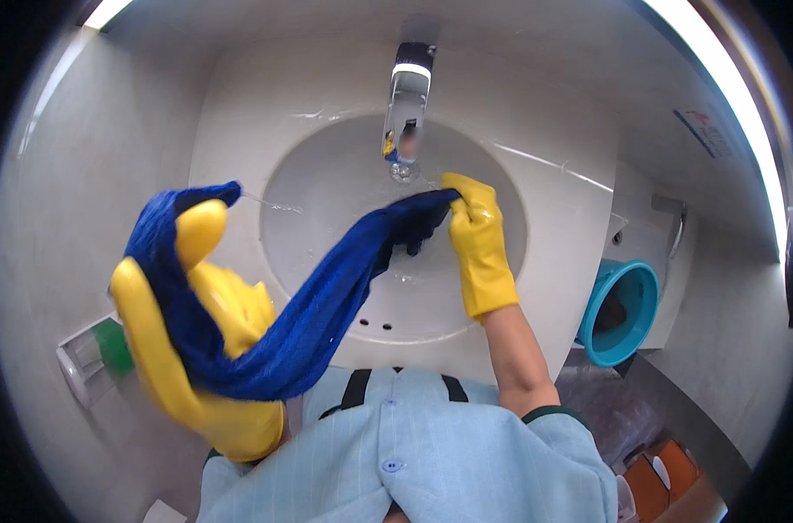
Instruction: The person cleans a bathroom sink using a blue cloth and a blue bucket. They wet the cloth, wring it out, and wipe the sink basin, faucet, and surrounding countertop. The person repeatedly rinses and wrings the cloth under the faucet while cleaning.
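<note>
A long wet blue cloth stretches between my two hands, both in yellow rubber gloves. My right hand is closed round its dark end over the right part of the white sink basin. Left of the basin, my left hand has the cloth running between thumb and fingers. From there the other end loops up and over, and a thin string of water flies off its tip. The chrome faucet stands at the back of the basin, with water at its mouth.
A turquoise bucket with something dark inside stands to the right, below a second faucet. A white holder with a green item is on the left wall. Orange boxes lie at the lower right.
</note>
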{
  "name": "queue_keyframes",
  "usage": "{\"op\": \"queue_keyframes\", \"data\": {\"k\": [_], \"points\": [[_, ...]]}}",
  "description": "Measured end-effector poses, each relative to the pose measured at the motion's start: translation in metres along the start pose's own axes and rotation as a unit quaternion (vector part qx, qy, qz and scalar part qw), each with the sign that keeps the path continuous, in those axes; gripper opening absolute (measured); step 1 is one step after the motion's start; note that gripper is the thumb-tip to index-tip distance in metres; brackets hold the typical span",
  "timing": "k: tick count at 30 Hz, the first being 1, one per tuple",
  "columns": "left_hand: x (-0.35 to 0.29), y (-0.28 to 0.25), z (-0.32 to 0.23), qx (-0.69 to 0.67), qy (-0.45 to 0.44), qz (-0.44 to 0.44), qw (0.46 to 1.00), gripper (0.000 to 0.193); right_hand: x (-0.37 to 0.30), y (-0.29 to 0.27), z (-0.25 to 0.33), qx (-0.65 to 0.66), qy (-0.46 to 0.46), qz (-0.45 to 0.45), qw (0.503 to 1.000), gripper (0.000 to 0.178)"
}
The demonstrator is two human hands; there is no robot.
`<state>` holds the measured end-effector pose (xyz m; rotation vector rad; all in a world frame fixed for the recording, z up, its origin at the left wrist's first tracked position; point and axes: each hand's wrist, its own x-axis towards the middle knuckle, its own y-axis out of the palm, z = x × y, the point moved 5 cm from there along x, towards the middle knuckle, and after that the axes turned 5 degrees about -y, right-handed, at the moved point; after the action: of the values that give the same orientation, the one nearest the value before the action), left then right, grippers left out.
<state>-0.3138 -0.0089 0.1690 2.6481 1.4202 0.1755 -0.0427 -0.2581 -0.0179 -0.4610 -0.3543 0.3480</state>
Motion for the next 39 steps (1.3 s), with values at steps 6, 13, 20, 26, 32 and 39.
{"op": "queue_keyframes", "data": {"k": [6,13,20,26,32,39], "points": [[0.01,0.033,-0.026,0.11,0.097,-0.002,0.989,0.085,0.02,-0.021,0.031,-0.17,-0.092,0.136,0.972,0.06],[0.037,0.117,-0.019,0.43,0.273,0.088,0.856,0.098,-0.025,0.061,0.068,0.142,-0.182,0.473,0.851,0.088],[0.061,0.127,0.069,0.144,-0.001,0.06,0.988,0.031,-0.035,0.1,-0.04,-0.204,0.047,0.372,0.904,0.027],[0.061,0.095,0.25,0.39,-0.1,0.137,0.905,0.047,-0.006,0.103,-0.067,-0.362,0.025,0.26,0.895,0.045],[0.045,0.05,0.304,0.674,-0.21,0.226,0.671,0.084,0.013,0.117,-0.097,-0.369,0.065,0.289,0.881,0.035],[0.002,0.079,0.223,0.124,-0.579,0.265,0.761,0.093,0.017,0.058,0.049,-0.035,-0.082,0.106,0.99,0.046]]}}
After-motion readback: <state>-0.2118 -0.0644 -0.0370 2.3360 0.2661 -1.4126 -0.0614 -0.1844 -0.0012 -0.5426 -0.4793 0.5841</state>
